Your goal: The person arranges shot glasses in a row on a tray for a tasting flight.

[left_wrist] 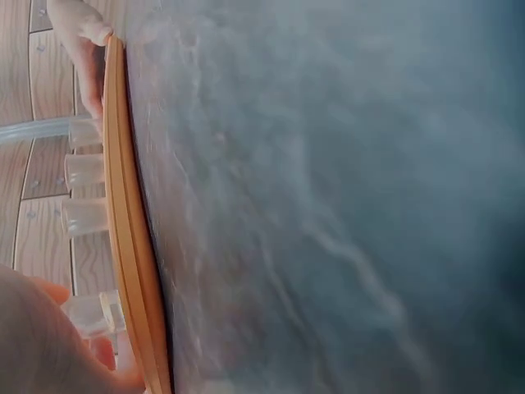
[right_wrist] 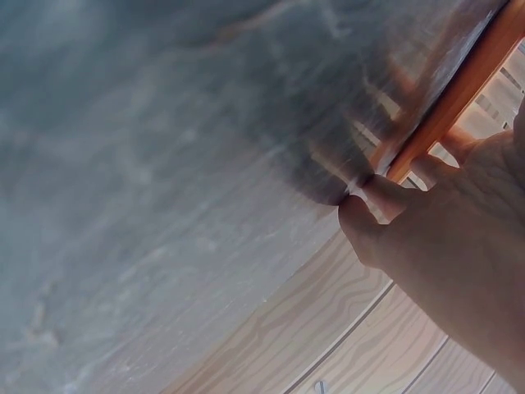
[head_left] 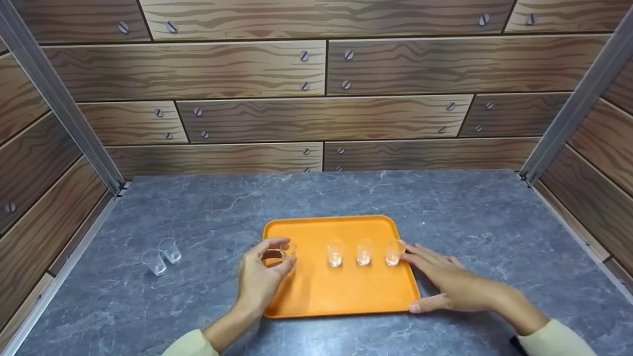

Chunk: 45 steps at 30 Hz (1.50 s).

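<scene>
An orange tray (head_left: 346, 291) lies in the middle of the grey table. Three small clear cups (head_left: 335, 253) (head_left: 364, 251) (head_left: 394, 252) stand in a row on it. My left hand (head_left: 282, 258) pinches a fourth clear cup (head_left: 288, 248) just over the tray's left part; in the left wrist view that cup (left_wrist: 94, 312) sits by my fingers (left_wrist: 41, 345) behind the tray rim (left_wrist: 131, 246). My right hand (head_left: 426, 275) rests with straight fingers along the tray's right rim, fingertips near the rightmost cup. Its thumb (right_wrist: 369, 217) touches the tray edge (right_wrist: 451, 107).
Two more clear cups (head_left: 154, 261) (head_left: 170, 249) stand on the table at the left, apart from the tray. Wood-patterned walls close in the back and both sides, with metal posts (head_left: 74, 123) in the corners.
</scene>
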### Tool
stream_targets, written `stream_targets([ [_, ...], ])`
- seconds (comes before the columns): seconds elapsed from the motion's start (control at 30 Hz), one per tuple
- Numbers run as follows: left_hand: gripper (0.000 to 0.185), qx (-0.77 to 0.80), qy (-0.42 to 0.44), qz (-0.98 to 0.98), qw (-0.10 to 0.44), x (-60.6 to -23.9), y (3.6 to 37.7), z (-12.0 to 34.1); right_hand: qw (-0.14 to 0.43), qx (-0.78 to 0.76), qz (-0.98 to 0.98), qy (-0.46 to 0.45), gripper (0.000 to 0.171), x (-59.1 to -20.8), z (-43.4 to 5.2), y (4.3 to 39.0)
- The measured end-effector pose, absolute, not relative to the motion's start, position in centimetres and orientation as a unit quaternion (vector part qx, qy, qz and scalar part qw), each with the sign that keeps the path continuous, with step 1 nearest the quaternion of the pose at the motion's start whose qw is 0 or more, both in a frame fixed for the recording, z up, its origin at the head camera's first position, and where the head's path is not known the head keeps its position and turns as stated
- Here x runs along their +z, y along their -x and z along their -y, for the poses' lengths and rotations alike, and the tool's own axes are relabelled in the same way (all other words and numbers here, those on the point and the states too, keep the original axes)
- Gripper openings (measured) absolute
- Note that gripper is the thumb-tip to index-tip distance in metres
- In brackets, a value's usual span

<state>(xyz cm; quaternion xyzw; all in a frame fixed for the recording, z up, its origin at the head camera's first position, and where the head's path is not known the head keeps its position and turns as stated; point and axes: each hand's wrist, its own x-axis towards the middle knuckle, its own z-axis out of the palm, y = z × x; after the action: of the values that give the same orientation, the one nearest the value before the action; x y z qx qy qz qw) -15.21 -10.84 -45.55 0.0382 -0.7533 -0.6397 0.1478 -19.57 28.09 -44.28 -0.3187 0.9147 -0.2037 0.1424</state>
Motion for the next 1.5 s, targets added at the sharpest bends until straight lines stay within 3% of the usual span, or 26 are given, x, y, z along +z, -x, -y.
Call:
stream_targets([
  [0.67,0.036,-0.653,-0.032,0.748,0.113,-46.0,16.5,7.8,0.141,-0.208,-0.914,0.319,0.094,-44.5,-28.3,19.4],
  [1.5,0.037,-0.627,-0.020,0.768,0.127,-45.9,17.0,6.4,0.140,-0.206,-0.914,0.321,0.095,-44.3,-28.2,19.6],
])
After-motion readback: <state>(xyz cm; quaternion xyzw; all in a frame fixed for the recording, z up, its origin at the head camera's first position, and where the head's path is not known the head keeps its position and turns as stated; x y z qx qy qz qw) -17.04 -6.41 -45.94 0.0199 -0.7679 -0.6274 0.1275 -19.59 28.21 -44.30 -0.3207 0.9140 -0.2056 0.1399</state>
